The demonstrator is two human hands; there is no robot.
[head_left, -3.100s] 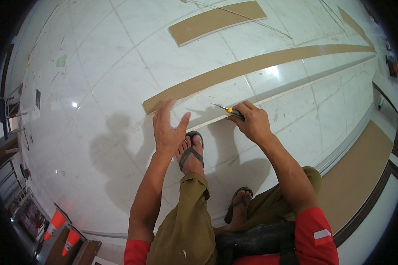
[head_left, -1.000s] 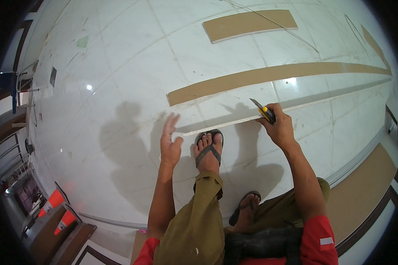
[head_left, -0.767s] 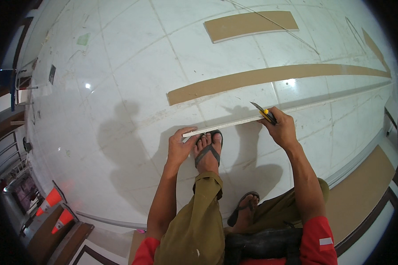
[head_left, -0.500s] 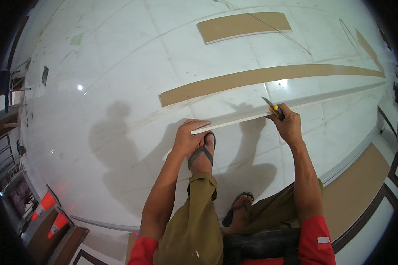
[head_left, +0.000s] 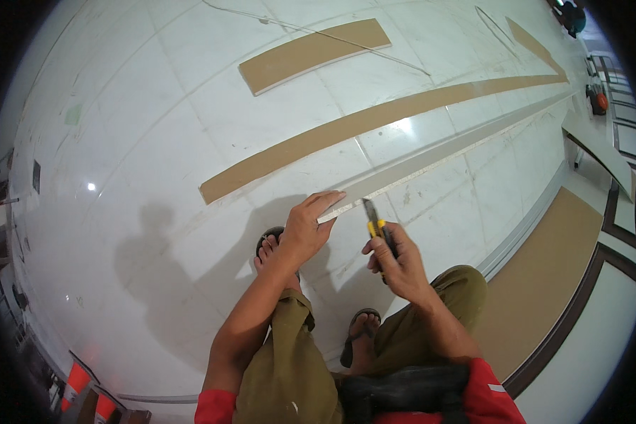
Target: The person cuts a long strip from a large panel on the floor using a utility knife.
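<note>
A long, narrow strip of plasterboard (head_left: 431, 160) runs from my hands toward the far right, its white cut edge facing me. My left hand (head_left: 309, 225) grips its near end, fingers on top and thumb below. In my right hand (head_left: 401, 267) is a utility knife (head_left: 381, 230) with a yellow and black handle. Its blade points away from me, at the strip's white edge just right of my left hand; whether it touches cannot be made out.
On the tiled floor beyond lie a long brown strip (head_left: 318, 145) and a shorter brown board (head_left: 314, 58), crossed by a thin cord (head_left: 346, 41). A wide brown panel (head_left: 544, 283) lies at right. Orange cones (head_left: 75, 383) stand lower left.
My right hand has left the strip and drawn back toward me, bringing the knife to the edge near my left hand. My left hand keeps hold. The view has turned right.
</note>
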